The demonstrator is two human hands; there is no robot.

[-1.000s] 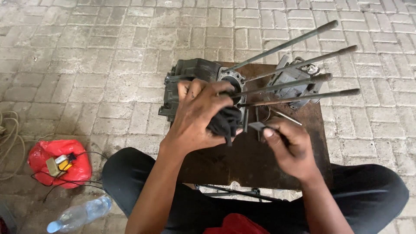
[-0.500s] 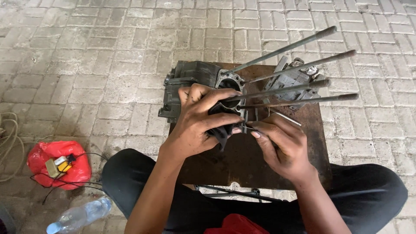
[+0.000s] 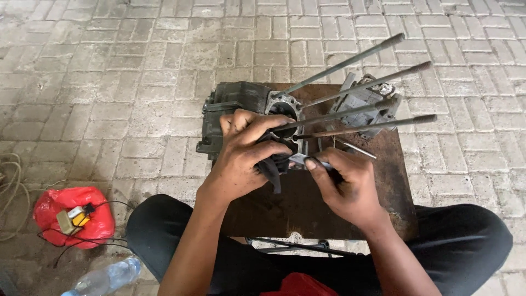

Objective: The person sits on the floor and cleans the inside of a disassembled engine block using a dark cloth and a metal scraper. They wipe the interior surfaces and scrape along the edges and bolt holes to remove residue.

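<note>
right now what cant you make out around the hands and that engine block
Head view only:
- Dark rubbery part: its shape is hidden under the left hand.
- Thin metal tool: mostly covered by the right hand.
- Grey metal engine casing: its near face is blocked by both hands.
- Clear plastic bottle: cut off by the bottom edge.
- Item on the red plastic bag: too small to identify.

Dark grey engine case (image 3: 230,112), smeared with black grime. Four long studs (image 3: 350,109) in dull steel grey, darker at the tips. Rusty brown counter (image 3: 383,186), blotched with darker stains. Black rubber strip (image 3: 272,174) under the left hand (image 3: 246,153); thin silver-grey metal piece (image 3: 300,159) at the right hand (image 3: 345,186). Pale grey-beige paving bricks (image 3: 109,66) in a staggered pattern. Bright red plastic bag (image 3: 74,216) with a small yellow item on top. Clear bottle (image 3: 104,278) with a bluish tint. Black trousers (image 3: 164,230); red cloth (image 3: 307,285) at the lap.
</note>
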